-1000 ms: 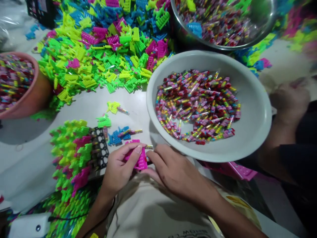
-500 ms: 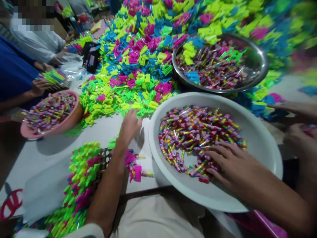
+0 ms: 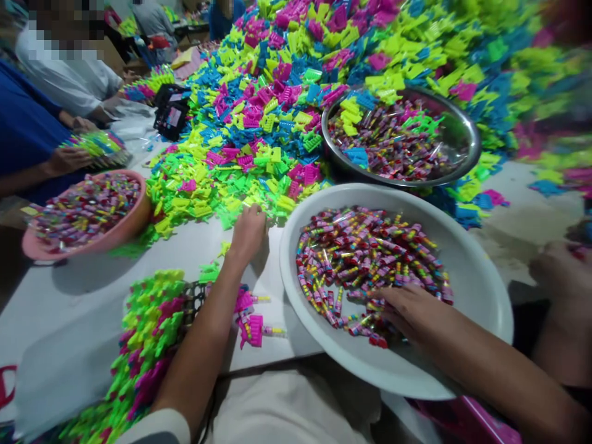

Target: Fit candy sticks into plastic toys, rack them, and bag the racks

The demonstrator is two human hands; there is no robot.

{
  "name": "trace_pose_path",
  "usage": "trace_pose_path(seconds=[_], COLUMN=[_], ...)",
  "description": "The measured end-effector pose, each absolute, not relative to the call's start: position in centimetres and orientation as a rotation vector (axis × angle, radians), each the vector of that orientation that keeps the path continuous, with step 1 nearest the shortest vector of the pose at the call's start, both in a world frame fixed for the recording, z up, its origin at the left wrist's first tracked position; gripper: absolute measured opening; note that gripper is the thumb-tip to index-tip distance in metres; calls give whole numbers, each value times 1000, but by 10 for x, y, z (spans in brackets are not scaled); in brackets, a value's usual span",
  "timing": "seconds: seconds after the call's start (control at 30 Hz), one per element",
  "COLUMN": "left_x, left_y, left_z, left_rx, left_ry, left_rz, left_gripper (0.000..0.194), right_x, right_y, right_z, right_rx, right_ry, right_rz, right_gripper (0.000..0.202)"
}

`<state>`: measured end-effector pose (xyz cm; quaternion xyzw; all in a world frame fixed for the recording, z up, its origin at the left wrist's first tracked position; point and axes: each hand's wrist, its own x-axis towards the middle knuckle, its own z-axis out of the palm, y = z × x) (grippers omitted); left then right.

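My left hand (image 3: 250, 231) is at the near edge of a heap of small plastic toys (image 3: 259, 160), its fingers curled and whatever they hold hidden. My right hand (image 3: 407, 308) reaches into a white basin (image 3: 485, 296). Its fingers are drawn together and bent down on small wrapped candy rolls (image 3: 370, 240); their tips are partly hidden. Beside my left forearm lie pink toys (image 3: 252, 331) with candy rolls fitted in them. To the left of that arm stand dense rows of green, yellow and pink toys (image 3: 150, 327).
A steel bowl (image 3: 474, 145) with candy and several toys stands behind the basin. At left is a pink basin (image 3: 143, 200) of candy. Plastic sheeting (image 3: 69, 364) lies front left. Co-workers' hands (image 3: 69, 159) hold toys at left; another person's hand (image 3: 557, 265) is at right.
My right hand's spread fingers have come together and bent down among the candy rolls. My left hand has shifted slightly at the heap's edge, fingers still curled. The view has moved a little.
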<state>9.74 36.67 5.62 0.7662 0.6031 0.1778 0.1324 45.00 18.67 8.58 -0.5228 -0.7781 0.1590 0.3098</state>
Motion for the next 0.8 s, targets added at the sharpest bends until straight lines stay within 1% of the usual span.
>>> trace_pose_path(seconds=[0.1,0.13,0.27,0.37,0.43,0.53,0.6,0.67,0.73,0.8], left_x=[94,92,80,77,80,92,103,114,120,119], left_y=[370,371,367,345,322,284,262,241,220,199], left_z=[55,56,62,66,69,78,87,97,105,108], left_rx=[2058,1986,1582,1241,1072,886,689,495,413,457], left_ry=[1733,1726,1707,1589,1463,1306,1114,897,780,783], left_rz=[731,818,1182,1322,1344,1330,1258,1166,1105,1058], left_gripper=[18,19,23,36,46,54,52,52,54,49], right_x=[439,435,419,401,384,352,331,314,306,305], right_y=[182,182,184,181,176,167,163,162,160,156], right_z=[102,108,131,143,148,153,153,153,151,150], right_rx=[-1448,-1461,-1475,-1495,-1523,-1494,-1429,-1398,-1404,-1412], right_ry=[-2098,-2103,-2111,-2005,-1823,-1516,-1413,-1424,-1497,-1604], right_rz=[420,410,354,268,314,626,835,1003,1069,1034], right_gripper=[33,36,24,21,17,14,17,17,16,23])
